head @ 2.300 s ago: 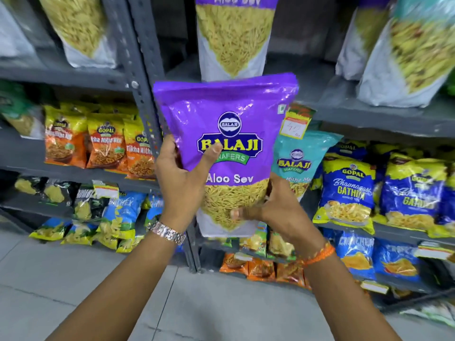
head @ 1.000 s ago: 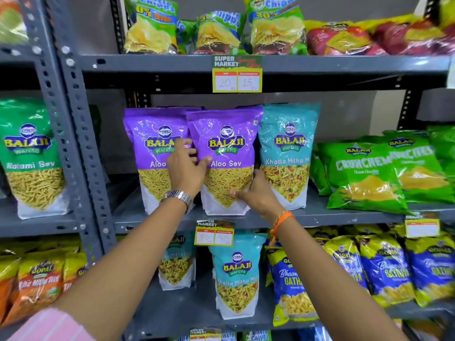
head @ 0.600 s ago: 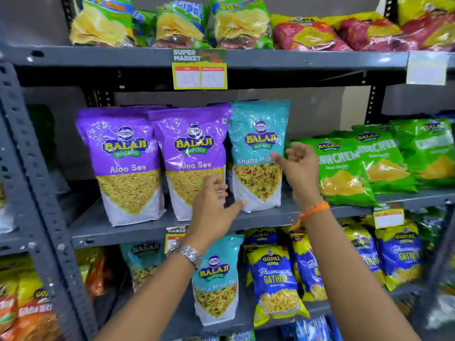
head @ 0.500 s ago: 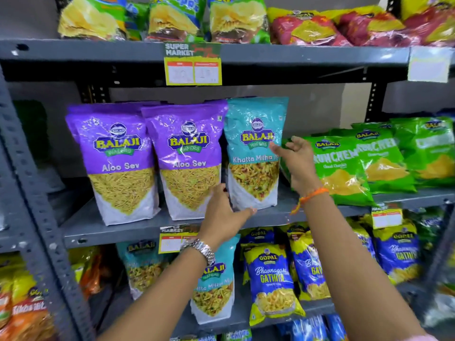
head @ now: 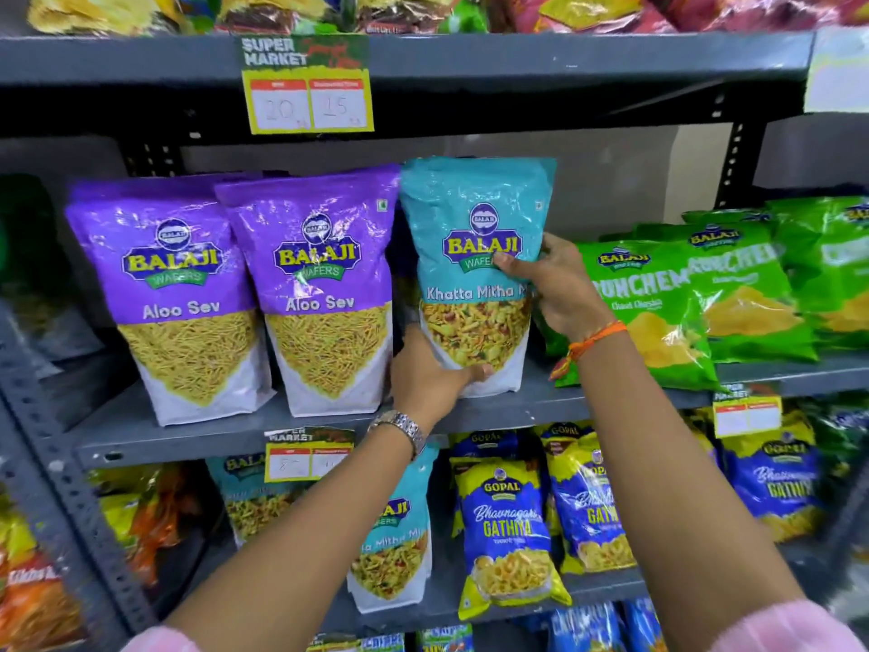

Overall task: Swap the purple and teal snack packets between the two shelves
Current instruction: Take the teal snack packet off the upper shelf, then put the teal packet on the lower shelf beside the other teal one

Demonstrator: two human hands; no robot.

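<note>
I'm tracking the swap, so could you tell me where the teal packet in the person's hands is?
On the middle shelf, the teal packet stands between a purple packet and green packets.

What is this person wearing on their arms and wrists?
The left wrist carries a silver metal watch. The right wrist has an orange thread band. Pink sleeves show at the bottom edge; the forearms are bare.
</note>
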